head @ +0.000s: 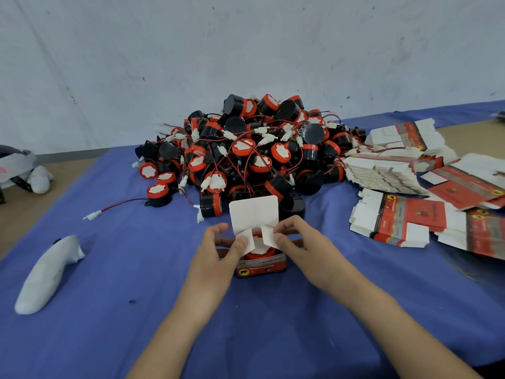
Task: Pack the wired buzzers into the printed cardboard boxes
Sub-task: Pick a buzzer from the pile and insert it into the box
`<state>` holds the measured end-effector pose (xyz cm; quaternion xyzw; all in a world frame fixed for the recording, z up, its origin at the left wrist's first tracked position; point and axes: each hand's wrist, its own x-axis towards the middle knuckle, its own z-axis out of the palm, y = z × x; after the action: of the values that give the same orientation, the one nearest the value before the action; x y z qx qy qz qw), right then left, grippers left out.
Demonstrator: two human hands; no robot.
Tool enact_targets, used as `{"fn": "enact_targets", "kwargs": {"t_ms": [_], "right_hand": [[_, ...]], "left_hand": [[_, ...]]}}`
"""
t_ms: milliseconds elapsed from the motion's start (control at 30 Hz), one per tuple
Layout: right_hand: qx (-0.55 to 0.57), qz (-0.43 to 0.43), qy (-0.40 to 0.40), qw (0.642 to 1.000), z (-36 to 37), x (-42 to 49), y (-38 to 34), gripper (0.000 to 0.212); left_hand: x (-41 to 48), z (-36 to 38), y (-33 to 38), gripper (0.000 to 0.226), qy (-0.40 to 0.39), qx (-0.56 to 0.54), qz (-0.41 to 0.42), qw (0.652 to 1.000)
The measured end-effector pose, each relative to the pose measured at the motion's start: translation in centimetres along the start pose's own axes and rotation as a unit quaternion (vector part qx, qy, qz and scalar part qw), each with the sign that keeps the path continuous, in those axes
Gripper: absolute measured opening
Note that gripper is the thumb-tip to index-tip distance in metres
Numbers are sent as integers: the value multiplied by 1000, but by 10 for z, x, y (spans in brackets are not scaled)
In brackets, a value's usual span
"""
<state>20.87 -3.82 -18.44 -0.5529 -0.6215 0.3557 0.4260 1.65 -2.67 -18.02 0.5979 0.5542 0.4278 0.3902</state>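
- The box (261, 265) stands upright on the blue cloth (136, 283), near the front edge, between the two hands.
- A red-topped buzzer (259, 251) sits inside it (only the top shows).
- The lid flap (254, 212) stands straight up at the back, unfolded.
- The left hand (218, 251) pinches the box's left side flap, thumb on top, and the right hand (300, 247) pinches the right one; both flaps are bent inward over the buzzer.
- Just behind the box is the pile of buzzers (246, 151), black and red with tangled wires.
- The flat boxes (396, 222) lie stacked to the right.
- A white wrapped object (46, 274) lies well apart on the left.
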Motion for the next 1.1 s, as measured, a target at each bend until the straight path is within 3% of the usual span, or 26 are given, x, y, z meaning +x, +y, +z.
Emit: {"fn": "enact_targets", "kwargs": {"t_ms": [233,600,733,900,1100], "right_hand": [[-4,31,11,999,0,2,1,5],[-20,40,12,999,1,4,-2,9],[7,44,18,999,1,5,0,6],[89,65,18,994,4,9,1,22],[98,69,6,993,4,10,-3,20]], "left_hand": [[4,-2,1,8,-36,4,-11,999],[5,3,4,16,-18,-48,-50,997],[6,3,5,17,-8,-60,-65,996],[7,3,6,18,-5,-79,-80,994],[9,1,8,19,-11,-102,-96,990]]}}
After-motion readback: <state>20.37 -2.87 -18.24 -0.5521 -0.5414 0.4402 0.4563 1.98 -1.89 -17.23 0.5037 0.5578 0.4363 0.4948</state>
